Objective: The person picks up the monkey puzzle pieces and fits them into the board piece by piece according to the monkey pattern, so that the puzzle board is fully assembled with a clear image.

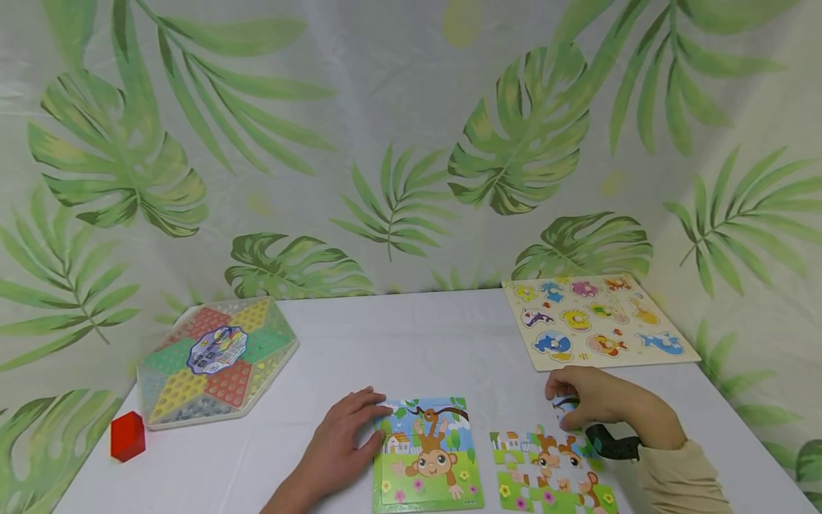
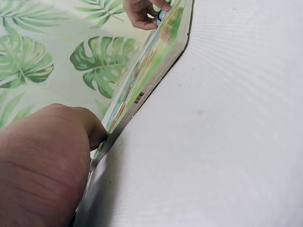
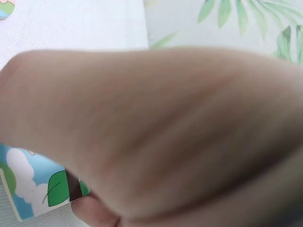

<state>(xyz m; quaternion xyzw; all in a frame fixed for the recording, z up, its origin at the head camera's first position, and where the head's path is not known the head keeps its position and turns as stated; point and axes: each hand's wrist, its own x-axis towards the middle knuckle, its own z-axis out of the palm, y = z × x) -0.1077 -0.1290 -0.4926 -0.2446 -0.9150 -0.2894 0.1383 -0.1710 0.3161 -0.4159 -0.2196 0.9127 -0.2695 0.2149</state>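
A square monkey picture board lies flat on the table. My left hand rests at its left side, fingertips and thumb touching the edge with relaxed fingers. In the left wrist view the thumb meets the rim of the board. To the right lie several jigsaw pieces with a matching monkey picture, partly joined with gaps between them. Over their upper right, my right hand pinches a jigsaw piece. The right wrist view shows this piece with blue sky, white cloud and a green leaf; my hand hides part of it.
A wooden sea-animal peg puzzle lies at the back right. At the left is a hexagonal Chinese checkers board, with a red block near its front corner. Leaf-patterned cloth hangs behind the white table.
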